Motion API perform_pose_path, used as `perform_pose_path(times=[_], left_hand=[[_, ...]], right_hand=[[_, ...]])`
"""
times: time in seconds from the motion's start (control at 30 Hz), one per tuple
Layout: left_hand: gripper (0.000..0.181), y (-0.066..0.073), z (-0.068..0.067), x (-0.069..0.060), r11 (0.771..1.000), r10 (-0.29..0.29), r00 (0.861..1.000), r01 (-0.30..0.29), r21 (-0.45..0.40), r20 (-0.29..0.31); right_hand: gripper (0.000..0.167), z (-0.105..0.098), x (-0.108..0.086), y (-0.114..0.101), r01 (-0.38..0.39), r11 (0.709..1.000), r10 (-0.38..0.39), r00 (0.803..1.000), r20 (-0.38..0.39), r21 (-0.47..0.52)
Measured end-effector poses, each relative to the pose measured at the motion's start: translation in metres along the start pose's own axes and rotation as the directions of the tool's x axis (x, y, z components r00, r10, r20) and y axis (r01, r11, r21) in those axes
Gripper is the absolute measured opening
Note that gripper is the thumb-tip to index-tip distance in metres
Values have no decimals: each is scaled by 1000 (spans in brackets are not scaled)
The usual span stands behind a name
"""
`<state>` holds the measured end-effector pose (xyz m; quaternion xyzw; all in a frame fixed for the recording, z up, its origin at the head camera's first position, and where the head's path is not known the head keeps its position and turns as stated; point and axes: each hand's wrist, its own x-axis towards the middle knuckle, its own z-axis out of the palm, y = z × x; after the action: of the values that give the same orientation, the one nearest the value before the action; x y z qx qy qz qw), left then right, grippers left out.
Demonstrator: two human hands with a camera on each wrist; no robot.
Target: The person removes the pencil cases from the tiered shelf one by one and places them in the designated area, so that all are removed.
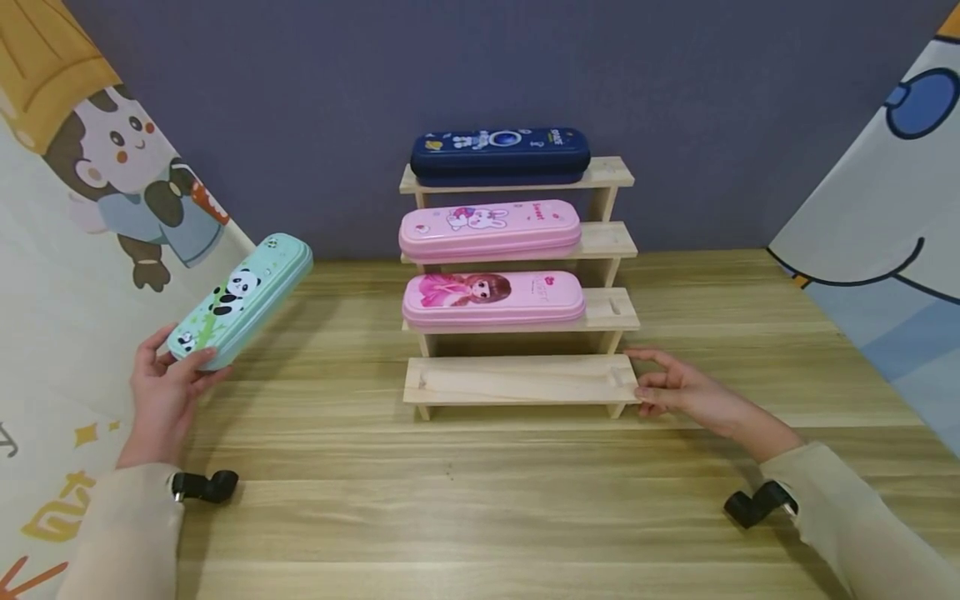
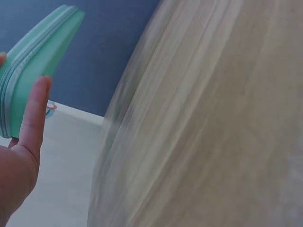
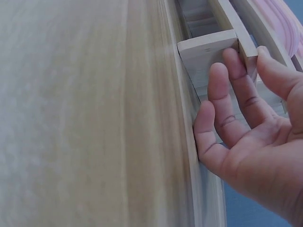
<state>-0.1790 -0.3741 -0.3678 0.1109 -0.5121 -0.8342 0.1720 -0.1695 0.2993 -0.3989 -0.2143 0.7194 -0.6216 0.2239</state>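
Observation:
At the left of the head view my left hand (image 1: 167, 387) grips the lower end of a mint-green pencil case (image 1: 238, 302) with a panda on its lid. The case is tilted and held above the table; its zip side (image 2: 28, 71) shows in the left wrist view. My right hand (image 1: 686, 393) pinches the right end of the lowest step of a stepped wooden rack (image 1: 517, 381). In the right wrist view the thumb is on one face of the board (image 3: 246, 47) and fingers are under it. That lowest step bears no case.
Higher steps hold a pink pencil case with a girl (image 1: 495, 300), a pink one with a rabbit (image 1: 491, 232) and a dark blue space one (image 1: 501, 157). The wood-grain table (image 1: 450, 500) meets a dark back wall (image 1: 337, 100) and printed side panels (image 1: 75, 317).

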Motion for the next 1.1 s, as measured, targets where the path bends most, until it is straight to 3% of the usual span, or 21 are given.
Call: perform_pose_path(times=[0.23, 0.47, 0.77, 1.1], left_hand=[[65, -3, 5, 8, 1000, -2, 996, 0, -14, -91], [66, -8, 11, 18, 999, -6, 982, -4, -52, -191], [76, -17, 20, 35, 995, -73, 961, 89, 50, -269], [79, -26, 24, 46, 984, -131, 939, 162, 73, -317]], right_hand=[[54, 1, 0, 0, 22, 1000, -22, 1000, 17, 18], [55, 1, 0, 0, 6, 1000, -6, 1000, -2, -3], [56, 0, -3, 1, 15, 1000, -15, 1000, -11, -8], [54, 3, -3, -1, 15, 1000, -15, 1000, -13, 7]])
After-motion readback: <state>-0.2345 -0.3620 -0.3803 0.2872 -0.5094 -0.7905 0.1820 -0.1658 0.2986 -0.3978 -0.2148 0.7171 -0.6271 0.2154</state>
